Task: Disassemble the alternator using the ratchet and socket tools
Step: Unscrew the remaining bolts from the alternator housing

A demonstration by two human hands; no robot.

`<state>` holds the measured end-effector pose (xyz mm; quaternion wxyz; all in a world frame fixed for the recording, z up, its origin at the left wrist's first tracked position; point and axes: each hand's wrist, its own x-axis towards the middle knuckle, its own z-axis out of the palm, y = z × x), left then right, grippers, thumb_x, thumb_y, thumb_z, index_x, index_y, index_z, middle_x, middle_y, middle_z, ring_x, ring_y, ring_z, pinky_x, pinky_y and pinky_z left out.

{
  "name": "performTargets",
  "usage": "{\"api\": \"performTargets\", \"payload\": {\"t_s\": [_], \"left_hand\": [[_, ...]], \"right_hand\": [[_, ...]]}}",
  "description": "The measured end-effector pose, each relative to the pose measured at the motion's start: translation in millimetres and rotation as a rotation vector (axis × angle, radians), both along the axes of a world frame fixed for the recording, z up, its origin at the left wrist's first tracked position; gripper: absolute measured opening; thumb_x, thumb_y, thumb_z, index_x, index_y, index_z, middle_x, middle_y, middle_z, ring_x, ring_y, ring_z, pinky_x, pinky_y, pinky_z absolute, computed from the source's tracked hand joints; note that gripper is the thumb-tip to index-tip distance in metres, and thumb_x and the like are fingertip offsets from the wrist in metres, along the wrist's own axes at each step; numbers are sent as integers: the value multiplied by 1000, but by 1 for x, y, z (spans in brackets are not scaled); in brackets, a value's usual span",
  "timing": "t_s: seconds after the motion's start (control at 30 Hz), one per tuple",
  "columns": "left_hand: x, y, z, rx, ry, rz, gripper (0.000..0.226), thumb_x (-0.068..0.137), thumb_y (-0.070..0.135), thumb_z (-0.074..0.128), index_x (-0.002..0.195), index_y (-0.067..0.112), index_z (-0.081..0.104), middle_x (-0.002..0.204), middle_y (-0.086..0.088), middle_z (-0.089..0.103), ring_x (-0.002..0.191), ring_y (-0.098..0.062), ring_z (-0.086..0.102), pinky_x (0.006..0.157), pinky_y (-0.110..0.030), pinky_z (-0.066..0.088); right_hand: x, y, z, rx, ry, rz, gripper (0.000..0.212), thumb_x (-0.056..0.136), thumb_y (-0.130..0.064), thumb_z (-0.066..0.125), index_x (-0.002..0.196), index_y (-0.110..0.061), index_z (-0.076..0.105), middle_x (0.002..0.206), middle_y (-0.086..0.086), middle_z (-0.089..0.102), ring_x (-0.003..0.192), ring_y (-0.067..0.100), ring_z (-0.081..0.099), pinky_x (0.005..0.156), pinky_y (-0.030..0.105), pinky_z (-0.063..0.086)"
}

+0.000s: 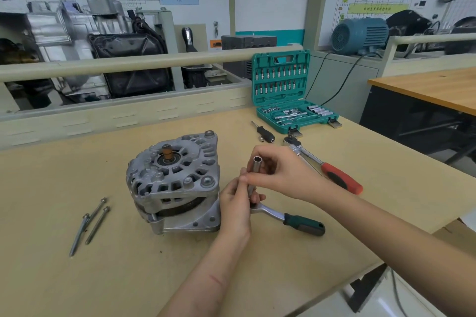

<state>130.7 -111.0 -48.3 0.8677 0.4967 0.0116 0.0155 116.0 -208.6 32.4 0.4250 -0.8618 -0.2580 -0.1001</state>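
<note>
**Socket Held Upright Over the Small Ratchet**

While the silver cast-aluminium alternator [175,183] sits on the tan worktop [77,278] with its copper-tipped shaft pointing up, both hands work just to its right. The right hand [278,172] pinches a long chrome deep socket [256,166] between thumb and curled fingers, holding it upright with its hexagonal mouth facing up. The left hand [235,203], its forearm reaching in from the lower edge, curls its fingers round the lower end of the socket's stem, where it meets the head of a small ratchet with a dark green and black handle [296,221]; the joint itself is hidden by the fingers.

Two ratchets are in view: that small one, and a larger chrome ratchet with a red and black handle [327,166] lying on the worktop behind the right hand. Three long steel through-bolts [90,224] lie together to the left of the alternator, well apart from it. One short black-handled bit driver [264,132] rests near one open teal plastic tool case [291,95], which stands at the far edge with rows of bits in its lid and sockets in its tray.
</note>
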Motion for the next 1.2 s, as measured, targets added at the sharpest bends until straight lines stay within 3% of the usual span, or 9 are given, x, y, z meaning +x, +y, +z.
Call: {"api": "performTargets", "payload": {"t_s": [0.13, 0.33, 0.47, 0.63, 0.77, 0.93, 1.03, 1.1, 1.2], "left_hand": [[-3, 1, 3, 38, -2, -3, 39, 95, 23, 47, 57, 13, 46, 40, 8, 35, 37, -5, 36, 50, -22, 48], [-4, 2, 4, 131, -57, -37, 37, 94, 25, 49, 59, 15, 57, 45, 5, 43, 43, -7, 46, 58, -28, 45], [-7, 1, 2, 271, -105, 25, 35, 94, 28, 47, 65, 14, 59, 45, 7, 45, 47, -9, 51, 60, -29, 45], [-11, -1, 3, 384, -95, 127, 37, 93, 33, 48, 61, 16, 53, 44, 8, 49, 44, -7, 51, 58, -32, 45], [-11, 0, 8, 431, -120, 147, 38, 93, 32, 48, 59, 15, 51, 42, 9, 49, 40, -5, 49, 52, -26, 44], [-14, 1, 8, 417, -73, 103, 40, 94, 31, 48, 59, 12, 52, 37, 7, 43, 36, -5, 45, 60, -40, 48], [-15, 0, 11, 421, -29, 52, 39, 94, 32, 48, 61, 14, 56, 41, 9, 47, 37, -7, 48, 60, -37, 47], [-16, -1, 18, 373, 7, 34, 39, 94, 32, 47, 61, 15, 58, 42, 10, 49, 42, -8, 50, 58, -32, 45], [-19, -1, 35, 206, 73, 70, 38, 96, 28, 44, 62, 15, 56, 43, 10, 48, 51, -13, 45, 61, -32, 40]], "right_hand": [[0, -5, -2, 30, -22, -51, 14, 86, -18, 61, 78, -7, 58, 64, 9, 53, 52, 5, 40, 51, 20, 35], [12, -15, 6, 23, 80, -121, 16, 91, -24, 53, 81, -11, 55, 53, -9, 50, 45, 1, 44, 49, 24, 40], [15, -13, 0, 149, 168, -132, 24, 90, -24, 55, 74, -8, 49, 51, 0, 50, 41, 12, 45, 41, 25, 38], [17, -1, -11, 242, 250, -204, 25, 92, -23, 51, 73, -9, 43, 48, -2, 51, 35, 8, 44, 34, 18, 34], [19, 1, -9, 260, 331, -169, 26, 94, -21, 49, 72, -10, 42, 42, -6, 50, 33, 9, 42, 34, 18, 34], [13, 5, -15, 284, 373, -182, 24, 94, -22, 49, 74, -10, 43, 45, -4, 49, 34, 9, 41, 34, 19, 33], [5, 2, -13, 326, 379, -208, 22, 93, -25, 51, 79, -8, 47, 53, 1, 52, 38, 9, 45, 38, 20, 37], [-9, 3, -14, 258, 333, -260, 17, 91, -28, 53, 87, -12, 53, 62, 2, 56, 47, 9, 51, 47, 21, 43], [-41, 0, -28, -107, 158, -292, 27, 87, -37, 53, 111, -25, 50, 87, -9, 60, 77, 5, 58, 67, 19, 46]]}}
